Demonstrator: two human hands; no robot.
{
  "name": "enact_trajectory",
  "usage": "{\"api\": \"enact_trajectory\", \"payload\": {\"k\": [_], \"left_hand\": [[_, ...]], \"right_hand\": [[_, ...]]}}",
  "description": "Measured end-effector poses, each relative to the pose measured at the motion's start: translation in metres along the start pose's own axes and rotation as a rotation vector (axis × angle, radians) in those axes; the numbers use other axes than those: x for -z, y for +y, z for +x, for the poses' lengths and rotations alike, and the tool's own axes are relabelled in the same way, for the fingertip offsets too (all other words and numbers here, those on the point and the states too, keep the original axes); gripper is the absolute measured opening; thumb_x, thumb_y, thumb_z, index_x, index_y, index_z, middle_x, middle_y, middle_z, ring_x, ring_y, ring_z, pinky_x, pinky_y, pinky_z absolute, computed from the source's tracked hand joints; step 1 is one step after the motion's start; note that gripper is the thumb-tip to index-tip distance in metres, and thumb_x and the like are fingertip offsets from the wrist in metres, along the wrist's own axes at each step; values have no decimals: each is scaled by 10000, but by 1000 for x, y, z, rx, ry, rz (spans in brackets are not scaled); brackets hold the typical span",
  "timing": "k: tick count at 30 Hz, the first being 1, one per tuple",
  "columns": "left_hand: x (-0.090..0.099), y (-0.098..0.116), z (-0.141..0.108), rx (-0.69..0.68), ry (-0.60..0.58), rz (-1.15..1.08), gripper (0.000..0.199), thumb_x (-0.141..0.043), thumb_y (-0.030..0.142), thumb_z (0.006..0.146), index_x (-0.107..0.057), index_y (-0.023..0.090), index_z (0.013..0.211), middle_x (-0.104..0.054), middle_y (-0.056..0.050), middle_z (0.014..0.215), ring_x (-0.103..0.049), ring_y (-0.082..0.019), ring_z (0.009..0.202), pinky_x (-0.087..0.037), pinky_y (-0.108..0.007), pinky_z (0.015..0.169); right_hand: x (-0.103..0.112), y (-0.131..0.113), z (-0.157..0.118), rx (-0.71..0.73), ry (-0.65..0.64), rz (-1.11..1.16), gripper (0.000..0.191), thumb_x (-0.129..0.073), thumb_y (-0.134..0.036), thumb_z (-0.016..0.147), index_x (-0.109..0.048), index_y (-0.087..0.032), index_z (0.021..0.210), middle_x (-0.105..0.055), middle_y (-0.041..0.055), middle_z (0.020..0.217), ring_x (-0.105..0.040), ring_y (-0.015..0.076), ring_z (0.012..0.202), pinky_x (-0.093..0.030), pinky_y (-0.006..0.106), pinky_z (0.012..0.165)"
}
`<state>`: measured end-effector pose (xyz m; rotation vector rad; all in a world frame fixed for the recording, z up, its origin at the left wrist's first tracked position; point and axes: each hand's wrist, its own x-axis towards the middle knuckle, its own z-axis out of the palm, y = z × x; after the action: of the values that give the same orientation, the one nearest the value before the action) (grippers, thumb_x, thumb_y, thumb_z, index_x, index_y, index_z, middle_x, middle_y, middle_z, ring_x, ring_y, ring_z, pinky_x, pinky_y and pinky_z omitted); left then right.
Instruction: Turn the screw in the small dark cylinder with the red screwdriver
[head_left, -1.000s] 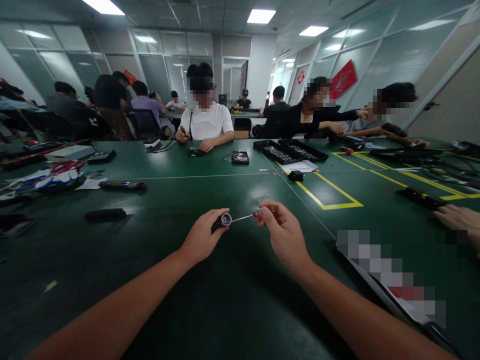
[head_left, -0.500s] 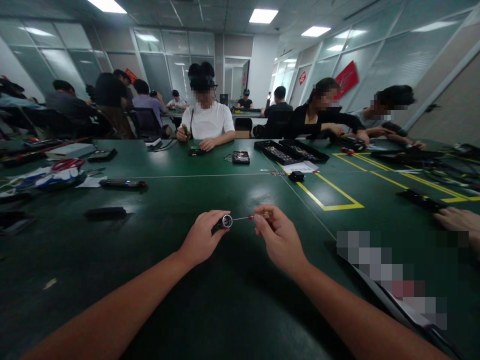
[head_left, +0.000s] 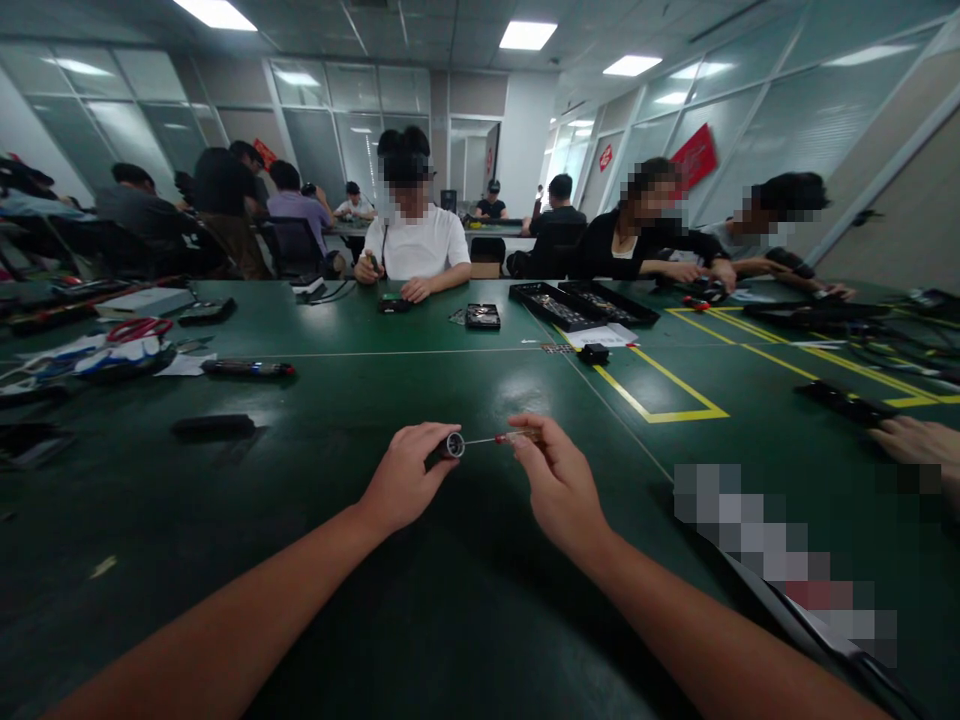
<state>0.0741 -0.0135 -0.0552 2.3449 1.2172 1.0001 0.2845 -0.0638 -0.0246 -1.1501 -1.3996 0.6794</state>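
My left hand (head_left: 409,475) is closed around a dark cylinder (head_left: 453,446) whose round, silvery open end faces me. A screwdriver (head_left: 501,438) with a thin metal shaft and a red collar is pinched in my right hand (head_left: 559,475). Its shaft points left, and the tip is at the rim or inside the cylinder's end; I cannot tell which. My fingers hide most of the screwdriver's handle and the body of the cylinder. Both hands are above the green table (head_left: 420,620).
To the left lie a black case (head_left: 214,427), a dark pen-shaped tool (head_left: 247,369) and a pile of gloves (head_left: 124,352). Black parts trays (head_left: 555,305) and a small black block (head_left: 594,353) are farther off. Another person's hand (head_left: 919,440) is at the right edge.
The screwdriver and my right hand's fingers have shifted slightly, with the handle turned a little. My left hand and the cylinder stay almost in place.
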Motion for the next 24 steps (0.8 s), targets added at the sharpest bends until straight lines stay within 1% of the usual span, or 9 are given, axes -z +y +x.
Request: {"api": "enact_trajectory", "payload": {"k": [2,4,6,9,12,14,18,22,24], "left_hand": [[0,0,0,3,-5,-11,400,-676,155,886,-643,223,1279,-681,-77,1244,-610,-264,1183,-437,-504,1074],[-1,1,-1,-1,-7,-37,379,-655,154,894,-650,214,1268,-674,-84,1247,-611,-258,1184,-455,-486,1070],[-1,1,-1,-6,-6,-66,363,-626,140,900,-656,206,1256,-664,-88,1248,-613,-245,1178,-478,-454,1055],[-2,1,0,-3,-4,-82,361,-625,128,899,-663,203,1250,-659,-81,1236,-615,-225,1163,-494,-414,1038],[-1,0,0,6,-13,-77,382,-679,151,890,-657,206,1268,-656,-76,1235,-612,-222,1159,-497,-410,1033],[-2,-1,0,4,-19,-75,405,-712,162,877,-653,205,1276,-659,-76,1226,-616,-222,1145,-504,-411,1021],[-3,0,0,-23,-28,-68,417,-732,165,869,-651,193,1277,-668,-74,1196,-621,-216,1121,-513,-405,1002],[-2,2,1,-33,-6,-52,403,-720,149,875,-651,185,1270,-673,-75,1203,-622,-217,1129,-512,-410,1010],[-1,2,0,-36,-1,-49,400,-714,141,877,-651,192,1269,-677,-71,1210,-622,-218,1138,-512,-413,1015]], "right_hand": [[0,0,0,-20,-18,-14,220,-571,-410,957,-696,-272,1074,-711,15,830,-614,195,698,-451,317,647],[0,0,1,-23,-25,-45,275,-522,-455,983,-722,-267,989,-679,5,738,-581,181,620,-426,310,598],[-1,0,1,-2,-26,-80,309,-508,-455,991,-734,-258,919,-687,13,736,-595,183,629,-431,312,607],[-2,1,1,10,-19,-90,206,-570,-395,959,-709,-254,1017,-731,26,841,-634,198,695,-449,316,629],[-1,3,0,36,-15,-81,192,-571,-358,957,-669,-248,1080,-730,35,915,-655,208,780,-471,324,685],[-1,3,-1,75,-40,-89,202,-526,-373,986,-663,-245,1063,-714,33,907,-653,204,801,-476,327,714],[-1,3,-3,126,-60,-138,247,-455,-384,1027,-656,-241,1011,-675,15,834,-611,172,709,-462,313,671],[-2,8,-2,97,-20,-92,199,-495,-362,1007,-617,-240,1108,-687,28,902,-643,191,793,-492,327,722],[-2,10,-1,87,-8,-80,198,-497,-370,1006,-615,-241,1099,-689,31,909,-646,197,817,-497,334,736]]}}
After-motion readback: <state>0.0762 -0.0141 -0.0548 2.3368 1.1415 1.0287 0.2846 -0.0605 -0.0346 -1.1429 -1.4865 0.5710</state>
